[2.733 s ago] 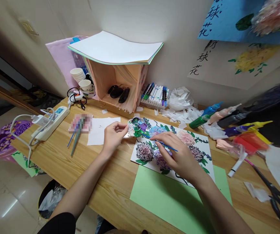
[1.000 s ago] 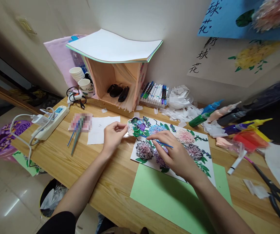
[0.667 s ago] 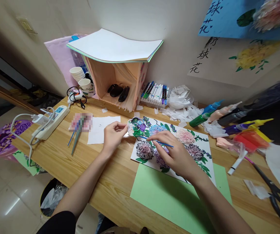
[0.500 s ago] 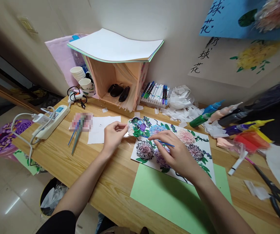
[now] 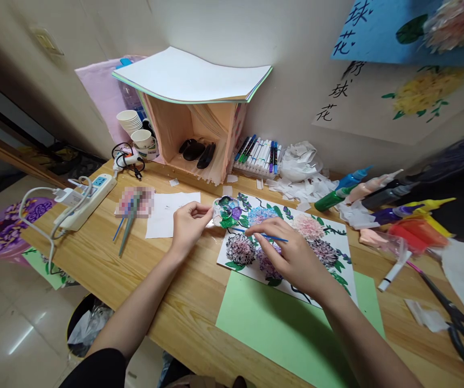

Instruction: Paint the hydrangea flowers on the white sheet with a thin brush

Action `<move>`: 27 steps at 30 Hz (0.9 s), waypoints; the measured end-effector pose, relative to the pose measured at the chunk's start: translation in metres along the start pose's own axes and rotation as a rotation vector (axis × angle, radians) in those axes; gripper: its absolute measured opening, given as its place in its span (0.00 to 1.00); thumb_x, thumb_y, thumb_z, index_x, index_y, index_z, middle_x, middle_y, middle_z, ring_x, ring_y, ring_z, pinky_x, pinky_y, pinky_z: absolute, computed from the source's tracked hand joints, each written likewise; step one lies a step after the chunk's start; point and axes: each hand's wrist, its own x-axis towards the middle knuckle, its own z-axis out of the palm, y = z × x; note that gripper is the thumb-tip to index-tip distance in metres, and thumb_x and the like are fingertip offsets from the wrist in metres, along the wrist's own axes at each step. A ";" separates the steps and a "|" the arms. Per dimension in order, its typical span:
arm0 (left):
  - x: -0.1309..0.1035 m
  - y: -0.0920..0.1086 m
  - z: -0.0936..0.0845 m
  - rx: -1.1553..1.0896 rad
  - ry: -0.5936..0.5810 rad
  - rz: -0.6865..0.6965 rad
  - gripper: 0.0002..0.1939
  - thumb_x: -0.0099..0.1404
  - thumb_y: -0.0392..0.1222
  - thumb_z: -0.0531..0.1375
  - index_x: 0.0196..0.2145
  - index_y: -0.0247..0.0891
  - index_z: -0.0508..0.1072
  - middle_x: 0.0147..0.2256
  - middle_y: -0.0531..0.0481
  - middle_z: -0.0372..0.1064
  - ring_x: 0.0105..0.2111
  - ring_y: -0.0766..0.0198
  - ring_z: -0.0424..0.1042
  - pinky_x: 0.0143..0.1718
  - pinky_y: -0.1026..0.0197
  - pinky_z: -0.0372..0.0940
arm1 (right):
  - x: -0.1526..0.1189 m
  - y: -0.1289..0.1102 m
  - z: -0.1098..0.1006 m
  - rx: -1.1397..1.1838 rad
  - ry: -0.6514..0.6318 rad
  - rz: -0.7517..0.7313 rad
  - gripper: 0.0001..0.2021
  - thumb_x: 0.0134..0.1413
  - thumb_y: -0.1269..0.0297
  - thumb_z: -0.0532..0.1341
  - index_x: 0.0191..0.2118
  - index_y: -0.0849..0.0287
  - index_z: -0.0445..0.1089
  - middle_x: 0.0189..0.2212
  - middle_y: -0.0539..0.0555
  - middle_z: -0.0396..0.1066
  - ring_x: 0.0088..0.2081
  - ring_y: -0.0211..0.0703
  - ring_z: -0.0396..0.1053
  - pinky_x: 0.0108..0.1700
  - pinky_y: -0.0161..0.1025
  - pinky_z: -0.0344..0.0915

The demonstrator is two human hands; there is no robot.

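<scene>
Blue paintbrush [image 5: 275, 237] sits gripped in the right hand [image 5: 292, 256], the left hand [image 5: 189, 223] pinching a palette [image 5: 227, 212]

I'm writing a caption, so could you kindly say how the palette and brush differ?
The palette is broad and rounded; the brush is long and thin. Paint of several colours mottles the palette, while the brush's handle is blue. Both are hand-held: the palette in the left hand, the brush in the right hand.

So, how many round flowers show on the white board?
5: dark flower, front left; blue flower and pink flower, back; purple flower, front middle; second dark flower, right. The right hand may hide more.
</scene>
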 end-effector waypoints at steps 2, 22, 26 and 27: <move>0.000 -0.001 0.000 0.001 0.000 0.001 0.09 0.51 0.43 0.66 0.26 0.35 0.74 0.27 0.47 0.76 0.28 0.61 0.75 0.32 0.62 0.70 | 0.000 -0.001 0.000 0.001 0.011 0.001 0.11 0.63 0.68 0.50 0.44 0.54 0.68 0.38 0.55 0.73 0.44 0.47 0.66 0.44 0.47 0.66; 0.001 -0.004 -0.001 0.023 0.000 0.006 0.09 0.51 0.43 0.66 0.26 0.34 0.74 0.27 0.47 0.76 0.29 0.62 0.75 0.33 0.63 0.70 | 0.000 0.001 -0.001 -0.001 -0.026 0.005 0.11 0.63 0.68 0.50 0.44 0.56 0.68 0.38 0.54 0.73 0.43 0.44 0.65 0.44 0.43 0.64; 0.001 -0.003 -0.001 0.022 0.002 0.003 0.09 0.51 0.43 0.66 0.27 0.33 0.74 0.28 0.47 0.76 0.29 0.62 0.76 0.33 0.63 0.70 | 0.000 0.002 0.000 0.014 0.003 0.034 0.11 0.63 0.67 0.50 0.43 0.56 0.68 0.39 0.54 0.72 0.43 0.44 0.65 0.45 0.43 0.64; 0.001 -0.003 0.000 0.021 0.003 0.003 0.09 0.51 0.42 0.66 0.27 0.33 0.74 0.27 0.47 0.76 0.29 0.62 0.76 0.33 0.63 0.70 | 0.000 0.002 0.000 0.022 -0.010 0.035 0.11 0.64 0.67 0.50 0.43 0.55 0.68 0.39 0.53 0.72 0.43 0.44 0.65 0.45 0.42 0.64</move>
